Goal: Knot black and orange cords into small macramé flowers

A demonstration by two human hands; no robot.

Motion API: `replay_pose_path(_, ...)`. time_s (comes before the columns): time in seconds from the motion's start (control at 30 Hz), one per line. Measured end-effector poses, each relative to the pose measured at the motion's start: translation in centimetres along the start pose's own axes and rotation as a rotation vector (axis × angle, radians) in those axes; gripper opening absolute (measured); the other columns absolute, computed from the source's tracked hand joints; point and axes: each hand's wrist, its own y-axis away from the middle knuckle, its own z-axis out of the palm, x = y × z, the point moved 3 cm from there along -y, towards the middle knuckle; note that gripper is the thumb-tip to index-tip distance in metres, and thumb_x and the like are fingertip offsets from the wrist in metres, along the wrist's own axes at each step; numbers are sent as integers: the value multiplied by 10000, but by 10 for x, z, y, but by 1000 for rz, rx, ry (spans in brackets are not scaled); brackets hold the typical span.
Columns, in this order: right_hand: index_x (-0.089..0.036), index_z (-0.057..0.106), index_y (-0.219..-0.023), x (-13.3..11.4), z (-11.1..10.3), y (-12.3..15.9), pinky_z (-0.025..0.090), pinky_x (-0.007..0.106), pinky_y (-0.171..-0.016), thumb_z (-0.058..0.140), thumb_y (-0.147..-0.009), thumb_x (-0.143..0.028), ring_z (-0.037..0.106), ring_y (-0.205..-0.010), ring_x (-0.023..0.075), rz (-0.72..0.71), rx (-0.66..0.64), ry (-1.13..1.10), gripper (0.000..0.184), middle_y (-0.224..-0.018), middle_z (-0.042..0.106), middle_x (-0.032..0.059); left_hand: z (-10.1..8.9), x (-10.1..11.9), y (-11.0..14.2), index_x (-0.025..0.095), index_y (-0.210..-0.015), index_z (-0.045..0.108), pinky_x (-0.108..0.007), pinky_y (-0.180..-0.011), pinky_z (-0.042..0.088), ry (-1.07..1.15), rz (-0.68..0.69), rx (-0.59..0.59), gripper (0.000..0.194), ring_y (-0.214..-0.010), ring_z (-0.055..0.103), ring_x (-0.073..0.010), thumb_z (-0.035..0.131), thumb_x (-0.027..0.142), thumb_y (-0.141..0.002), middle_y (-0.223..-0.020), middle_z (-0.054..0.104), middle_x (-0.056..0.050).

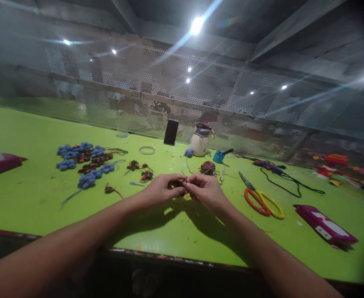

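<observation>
In the head view, bare hands [186, 188] pinch dark yarn above smooth green table [169, 231].

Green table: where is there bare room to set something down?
Widest: front left of the table, between the blue flowers and left forearm. Smaller: between that and the right forearm, with small scraps. Crowded: around the yarn ball, and right, among scissors, cord and magenta case.
</observation>
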Motion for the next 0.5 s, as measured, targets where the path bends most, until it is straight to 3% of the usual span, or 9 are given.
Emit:
replay_pose_path(0.27,-154,600,-679,-13,-2,8,386,232,-512,560,-762,-178,517,-534,115,-302,60,450,96,-590,600,14,1,-14,0,115,-744,630,-221,-475,275,-138,-113,-59,228,-501,384,-79,566,334,-756,-555,482,22)
replay_pose_path(0.4,-165,594,-679,-14,-1,10,401,246,-531,543,-766,-162,537,-545,125,-292,40,455,100,-600,613,17,0,-18,1,124,-620,617,-231,-463,256,-240,-100,-50,292,-485,366,-85,539,364,-768,-517,462,14)
replay_pose_path(0.5,-168,573,-637,-8,0,6,403,238,-508,565,-738,-167,530,-514,117,-194,26,300,102,-555,587,3,0,-21,2,122,-634,624,-231,-472,284,-207,-99,-71,289,-495,389,-90,545,366,-768,-537,486,-1)
